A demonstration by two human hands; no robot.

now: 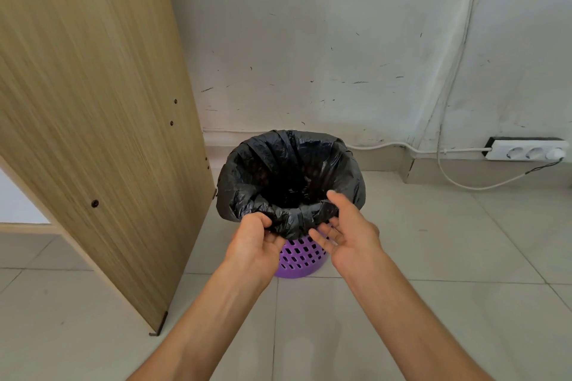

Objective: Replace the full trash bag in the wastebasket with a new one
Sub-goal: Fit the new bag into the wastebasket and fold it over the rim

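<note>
A purple perforated wastebasket [301, 258] stands on the tiled floor against the wall. A black trash bag [244, 173] lines it, its top folded down over the rim. The bag's inside is dark and its contents are hard to make out. My left hand [258, 240] pinches the folded bag edge at the near left of the rim. My right hand [346, 229] is at the near right of the rim, fingers spread, thumb over the edge and fingertips under the fold, touching the plastic without a firm grip.
A tall wooden cabinet panel [93, 120] stands close on the left of the basket. A white power strip [527, 151] with cables [458, 182] lies against the wall at the right. Tiled floor [448, 257] spreads to the right and front.
</note>
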